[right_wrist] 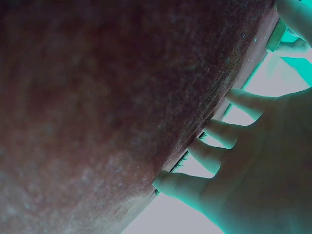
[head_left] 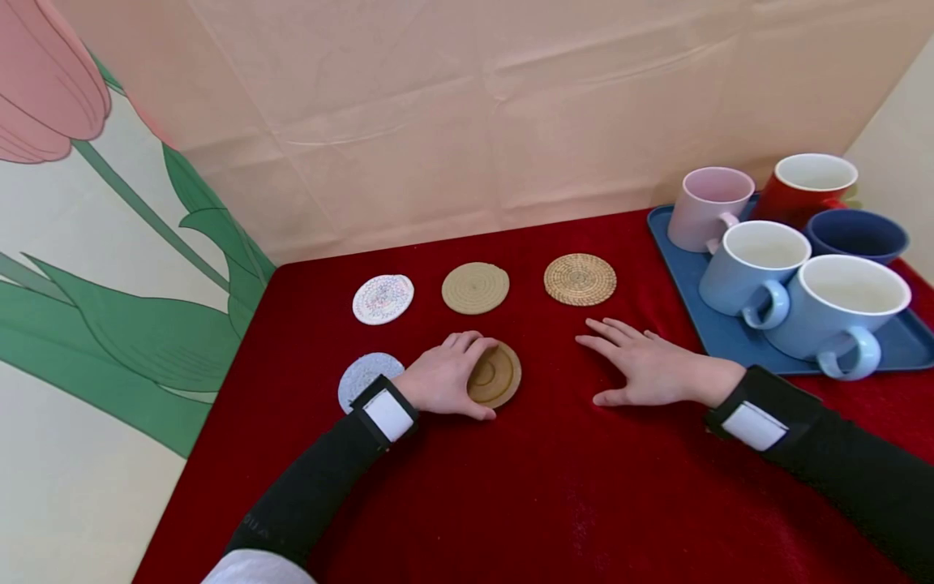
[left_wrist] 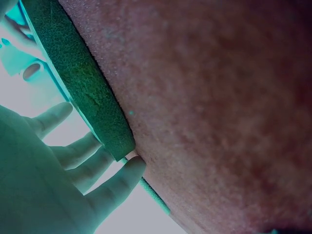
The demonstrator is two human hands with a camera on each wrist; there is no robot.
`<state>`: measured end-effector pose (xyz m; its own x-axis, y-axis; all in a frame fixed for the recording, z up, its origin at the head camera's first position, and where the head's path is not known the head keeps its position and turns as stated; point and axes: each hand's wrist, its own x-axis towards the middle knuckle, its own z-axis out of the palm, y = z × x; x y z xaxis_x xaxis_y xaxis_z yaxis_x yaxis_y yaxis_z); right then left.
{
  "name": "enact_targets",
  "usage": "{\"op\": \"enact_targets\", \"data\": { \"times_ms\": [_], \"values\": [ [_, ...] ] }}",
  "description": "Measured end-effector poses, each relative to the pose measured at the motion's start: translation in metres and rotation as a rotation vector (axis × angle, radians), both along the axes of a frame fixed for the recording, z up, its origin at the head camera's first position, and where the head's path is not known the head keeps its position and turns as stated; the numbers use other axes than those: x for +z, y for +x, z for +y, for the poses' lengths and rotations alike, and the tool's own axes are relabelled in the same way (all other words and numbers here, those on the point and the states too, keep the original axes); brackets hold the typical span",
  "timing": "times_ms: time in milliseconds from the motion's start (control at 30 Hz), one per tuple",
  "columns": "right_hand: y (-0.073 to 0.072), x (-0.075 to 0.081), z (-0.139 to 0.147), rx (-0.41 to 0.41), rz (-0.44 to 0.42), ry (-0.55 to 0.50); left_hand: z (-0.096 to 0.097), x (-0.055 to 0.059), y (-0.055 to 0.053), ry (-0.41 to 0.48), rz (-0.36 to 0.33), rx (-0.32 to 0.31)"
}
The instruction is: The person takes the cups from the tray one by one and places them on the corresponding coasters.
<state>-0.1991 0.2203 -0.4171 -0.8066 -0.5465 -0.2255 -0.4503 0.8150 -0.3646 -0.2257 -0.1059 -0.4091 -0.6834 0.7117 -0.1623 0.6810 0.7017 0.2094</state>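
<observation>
In the head view my left hand (head_left: 445, 375) grips a brown round coaster (head_left: 505, 377) with ring grooves. Its thumb lies at the near rim and its fingers at the far rim. The left wrist view shows the coaster's thick edge (left_wrist: 92, 87) close up against the fingers. A speckled pale-blue coaster (head_left: 368, 377) lies partly hidden behind the left wrist. My right hand (head_left: 649, 365) rests low over the cloth with fingers spread, holding nothing. Behind the hands lie a white speckled coaster (head_left: 383, 299), a beige coiled coaster (head_left: 475, 288) and a woven straw coaster (head_left: 580, 280).
On the right a blue tray (head_left: 686, 276) carries several mugs: pink (head_left: 696, 219), red (head_left: 791, 195), dark blue (head_left: 857, 235), and two light blue, one farther (head_left: 733, 280) and one nearer (head_left: 810, 320). A red cloth (head_left: 503, 503) covers the table, with a beige backdrop (head_left: 438, 122) behind.
</observation>
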Motion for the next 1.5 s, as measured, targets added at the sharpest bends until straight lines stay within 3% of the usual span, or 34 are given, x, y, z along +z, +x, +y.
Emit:
{"op": "enact_targets", "data": {
  "times_ms": [600, 1100, 1333, 1500],
  "values": [
    [0.002, 0.002, 0.001, -0.006, 0.003, -0.01, 0.001, 0.002, 0.0, -0.01, -0.021, 0.008],
    [0.002, 0.009, 0.0, 0.04, 0.041, 0.039, 0.01, 0.017, -0.01, 0.005, -0.037, 0.045],
    [0.008, 0.021, 0.016, 0.021, 0.045, 0.041, 0.017, 0.027, -0.015, 0.06, -0.051, 0.045],
    [0.011, 0.03, 0.039, -0.009, 0.103, 0.019, 0.021, 0.03, -0.014, 0.075, -0.061, 0.036]
  ]
}}
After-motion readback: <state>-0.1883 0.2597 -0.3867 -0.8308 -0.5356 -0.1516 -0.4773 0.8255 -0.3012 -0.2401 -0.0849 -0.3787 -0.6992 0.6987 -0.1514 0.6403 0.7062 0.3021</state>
